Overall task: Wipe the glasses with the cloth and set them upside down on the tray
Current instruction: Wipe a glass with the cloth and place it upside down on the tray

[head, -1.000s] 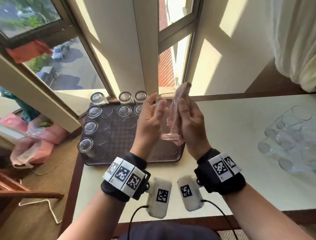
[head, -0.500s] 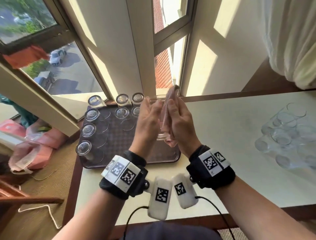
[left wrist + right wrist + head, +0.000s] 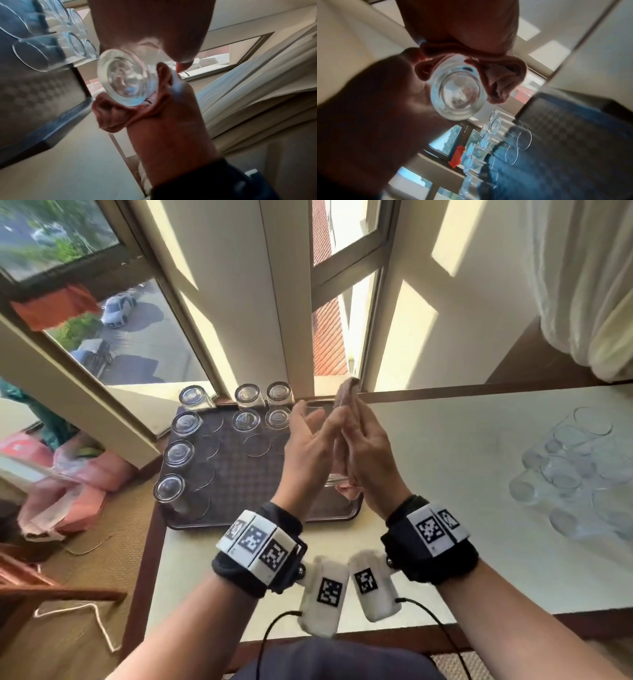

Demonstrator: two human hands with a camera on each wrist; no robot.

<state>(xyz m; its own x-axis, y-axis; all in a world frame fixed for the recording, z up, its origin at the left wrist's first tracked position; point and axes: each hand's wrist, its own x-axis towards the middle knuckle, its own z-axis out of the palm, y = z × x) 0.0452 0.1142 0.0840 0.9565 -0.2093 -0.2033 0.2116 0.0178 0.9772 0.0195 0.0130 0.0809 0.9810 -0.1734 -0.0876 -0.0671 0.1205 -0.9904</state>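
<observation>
A clear glass [image 3: 331, 480] is held upright above the tray's right side, between both hands. My left hand [image 3: 308, 446] holds its left side, fingers pointing up along the wall. My right hand [image 3: 370, 453] presses a pink cloth [image 3: 346, 392] against its right side, and the cloth sticks up past the rim. The left wrist view shows the glass's thick base [image 3: 123, 79] with the cloth [image 3: 116, 119] bunched under it. In the right wrist view the glass base [image 3: 458, 94] faces the camera and the cloth [image 3: 501, 75] wraps round it. Most of the glass wall is hidden by the hands.
The dark checkered tray [image 3: 239, 484] lies at the table's left end, with several upside-down glasses [image 3: 186, 422] along its left and far edges. Several more glasses [image 3: 575, 470] stand grouped on the white table [image 3: 445, 460] at the right. Window frames rise behind.
Both hands stay together around the glass. The left fingers have straightened upward, and the cloth has shifted against the glass under the right hand.
</observation>
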